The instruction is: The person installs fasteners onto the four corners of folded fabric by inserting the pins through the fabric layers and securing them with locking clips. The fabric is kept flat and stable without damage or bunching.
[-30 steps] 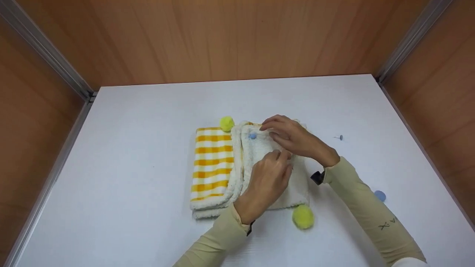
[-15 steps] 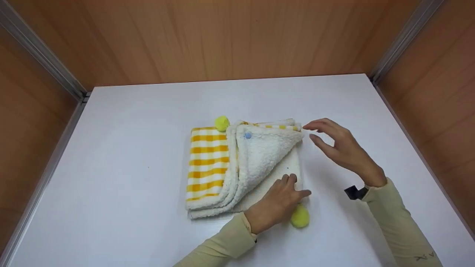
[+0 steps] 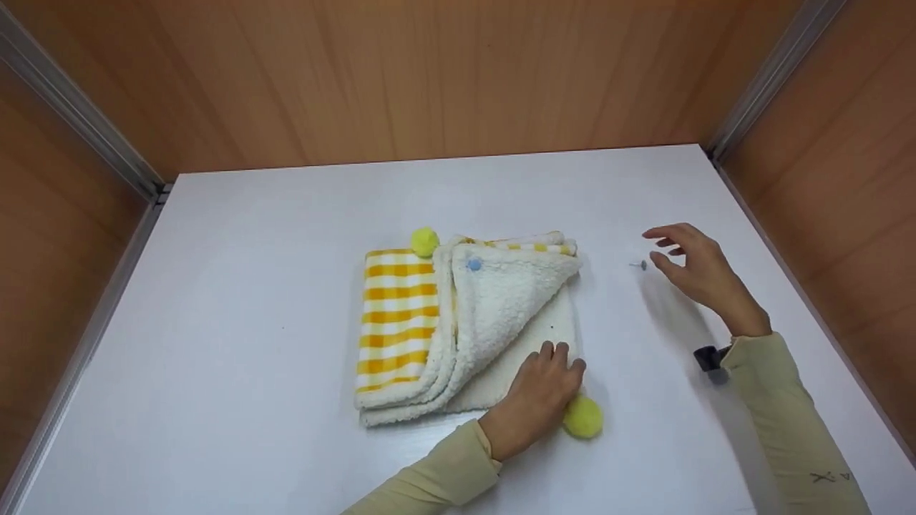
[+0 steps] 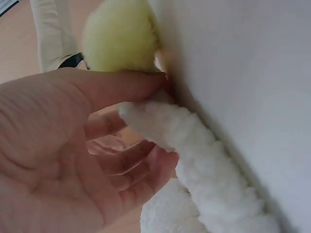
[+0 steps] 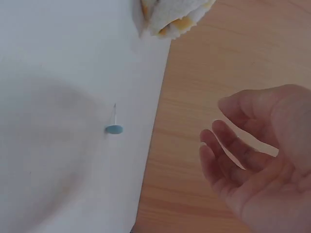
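A folded blanket (image 3: 501, 293), white fleece with a yellow-and-white checked side, lies mid-table with its upper flap turned back diagonally. Near the flap's top-left corner sits a blue button-like head (image 3: 474, 264). My left hand (image 3: 533, 400) is at the lower right corner, beside a yellow pompom (image 3: 584, 418); in the left wrist view, its thumb and fingers hold the fleece edge (image 4: 194, 145) between them. My right hand (image 3: 698, 268) hovers with loosely bent fingers, holding nothing. Just left of it lies a pin (image 5: 114, 127) with a flat blue-grey head and thin spike.
Another yellow pompom (image 3: 424, 242) is at the blanket's upper edge. A blue-grey disc (image 3: 718, 377) lies partly behind the right wrist's black camera (image 3: 708, 357). Wooden panels (image 3: 429, 79) enclose the white table (image 3: 215, 300) at the back and both sides.
My right hand has moved from over the blanket rightward to the pin. My left hand has come down to the lower right corner. The blanket's flap now lies folded back diagonally.
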A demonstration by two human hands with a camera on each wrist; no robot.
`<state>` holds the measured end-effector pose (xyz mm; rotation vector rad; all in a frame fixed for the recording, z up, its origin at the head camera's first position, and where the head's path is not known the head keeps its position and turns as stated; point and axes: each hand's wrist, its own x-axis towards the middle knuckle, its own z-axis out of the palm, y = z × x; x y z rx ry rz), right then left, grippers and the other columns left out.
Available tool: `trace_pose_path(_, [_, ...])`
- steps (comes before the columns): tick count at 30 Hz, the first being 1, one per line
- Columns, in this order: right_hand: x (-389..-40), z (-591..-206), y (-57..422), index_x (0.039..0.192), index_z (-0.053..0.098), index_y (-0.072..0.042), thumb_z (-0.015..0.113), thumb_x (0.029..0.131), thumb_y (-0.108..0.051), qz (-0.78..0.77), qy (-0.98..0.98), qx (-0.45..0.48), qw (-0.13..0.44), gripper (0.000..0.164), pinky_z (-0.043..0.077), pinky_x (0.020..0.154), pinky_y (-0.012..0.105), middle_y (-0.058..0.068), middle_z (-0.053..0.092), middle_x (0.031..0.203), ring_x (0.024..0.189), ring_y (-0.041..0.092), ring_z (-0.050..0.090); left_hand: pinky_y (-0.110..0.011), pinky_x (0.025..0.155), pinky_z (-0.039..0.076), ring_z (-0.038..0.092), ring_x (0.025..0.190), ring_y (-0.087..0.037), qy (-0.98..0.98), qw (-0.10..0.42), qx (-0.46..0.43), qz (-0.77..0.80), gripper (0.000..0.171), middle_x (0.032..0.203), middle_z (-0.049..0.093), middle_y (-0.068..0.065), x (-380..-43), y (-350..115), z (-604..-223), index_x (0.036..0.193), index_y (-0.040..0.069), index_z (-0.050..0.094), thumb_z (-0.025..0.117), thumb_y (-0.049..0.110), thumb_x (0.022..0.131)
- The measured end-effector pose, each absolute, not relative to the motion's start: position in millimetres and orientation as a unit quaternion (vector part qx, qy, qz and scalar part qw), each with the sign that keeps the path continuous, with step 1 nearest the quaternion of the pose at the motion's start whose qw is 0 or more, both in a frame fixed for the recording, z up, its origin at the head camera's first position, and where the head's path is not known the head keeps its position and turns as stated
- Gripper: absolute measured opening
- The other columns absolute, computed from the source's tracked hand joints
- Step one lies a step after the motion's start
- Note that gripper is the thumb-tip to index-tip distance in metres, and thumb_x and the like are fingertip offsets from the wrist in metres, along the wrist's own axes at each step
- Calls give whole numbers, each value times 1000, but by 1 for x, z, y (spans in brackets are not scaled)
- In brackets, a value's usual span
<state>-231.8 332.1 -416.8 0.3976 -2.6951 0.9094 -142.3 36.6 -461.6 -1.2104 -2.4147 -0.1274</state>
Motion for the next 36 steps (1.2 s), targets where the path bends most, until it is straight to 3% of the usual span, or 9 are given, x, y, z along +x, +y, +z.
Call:
trace_pose_path(4, [-239, -427, 340, 129, 61, 7, 64, 95, 8, 311, -943, 102, 64, 34, 51, 88, 53, 30, 59, 127, 108, 46, 62, -21, 50, 42, 53, 66, -14, -879, 207, -421, -79, 14, 78, 55, -2, -144, 37, -458, 85, 13, 64, 79, 10, 86])
trace_pose_path(7, [-244, -432, 343, 132, 59, 8, 59, 98, 6, 313, -946, 81, 8, 34, 50, 88, 59, 33, 55, 130, 109, 49, 61, -22, 50, 47, 54, 66, -14, -888, 181, -409, -105, 14, 78, 55, -3, -145, 38, -455, 89, 10, 66, 79, 7, 85])
trace_pose_path(13, [-255, -442, 344, 133, 58, 11, 50, 96, 7, 299, -951, 47, -63, 38, 47, 92, 58, 34, 54, 131, 110, 48, 57, -24, 51, 49, 57, 65, -16, -900, 160, -382, -135, 21, 80, 56, -4, -147, 37, -448, 99, 7, 62, 78, 3, 85])
trace_pose_path(18, [-259, -445, 344, 131, 59, 10, 52, 96, 6, 297, -950, 25, -96, 36, 46, 94, 54, 31, 58, 128, 111, 44, 56, -24, 49, 46, 56, 62, -16, -903, 161, -361, -170, 24, 79, 57, -4, -151, 35, -442, 106, 6, 59, 75, 2, 88])
trace_pose_path(23, [-261, -449, 343, 126, 63, 8, 56, 97, 4, 298, -949, 18, -97, 29, 47, 91, 51, 29, 60, 123, 107, 41, 58, -24, 51, 48, 60, 59, -15, -900, 176, -347, -196, 16, 77, 60, -4, -156, 34, -436, 101, 3, 61, 73, 4, 91])
trace_pose_path(30, [-261, -452, 341, 118, 62, 7, 60, 99, -1, 297, -951, 9, -88, 21, 48, 91, 52, 28, 62, 118, 106, 40, 60, -23, 55, 50, 60, 64, -13, -898, 157, -305, -276, 15, 85, 59, -6, -158, 33, -428, 100, 2, 67, 71, 17, 98])
trace_pose_path(36, [-258, -451, 341, 112, 60, 6, 60, 98, -1, 304, -950, 26, -61, 15, 49, 88, 51, 26, 64, 112, 104, 41, 63, -26, 57, 52, 63, 68, -15, -891, 199, -285, -294, 14, 82, 63, -4, -160, 32, -426, 98, 4, 69, 74, 16, 95])
